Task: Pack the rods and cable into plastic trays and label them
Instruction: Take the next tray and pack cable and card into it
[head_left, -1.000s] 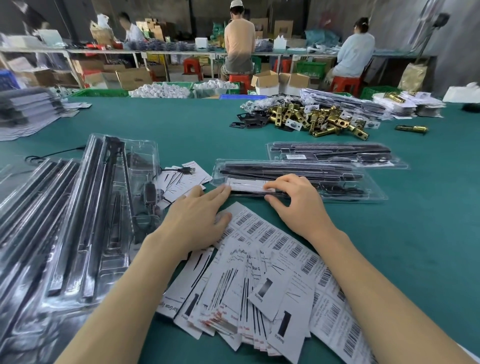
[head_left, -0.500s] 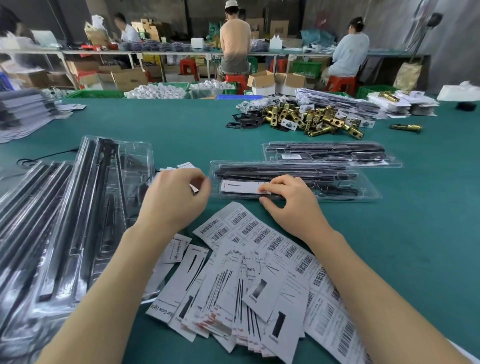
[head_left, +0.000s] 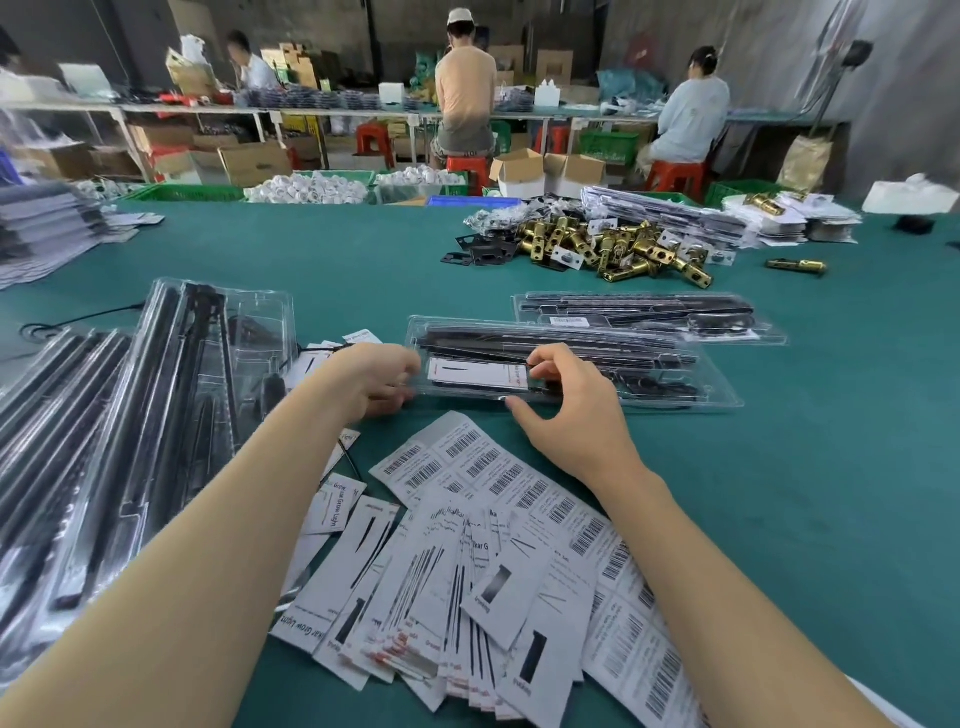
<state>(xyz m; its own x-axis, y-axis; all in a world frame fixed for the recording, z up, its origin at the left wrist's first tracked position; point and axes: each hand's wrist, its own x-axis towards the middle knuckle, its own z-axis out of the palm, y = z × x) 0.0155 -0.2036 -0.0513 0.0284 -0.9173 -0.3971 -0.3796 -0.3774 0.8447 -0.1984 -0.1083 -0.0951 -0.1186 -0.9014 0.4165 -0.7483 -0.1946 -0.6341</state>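
Observation:
A clear plastic tray with black rods and a cable inside lies across the green table in front of me. A white label card sits in its left part. My left hand grips the tray's left end with curled fingers. My right hand pinches the tray's near edge beside the card, thumb below and fingers on top. A second filled tray lies just behind the first.
A heap of label cards and barcode sheets lies between my forearms. Stacked filled trays crowd the left side. Brass lock parts are piled at the back right. People sit at a far bench.
My left hand left the label heap and moved up and right to the tray's left end. My right hand stayed at the card and now pinches the tray's near edge.

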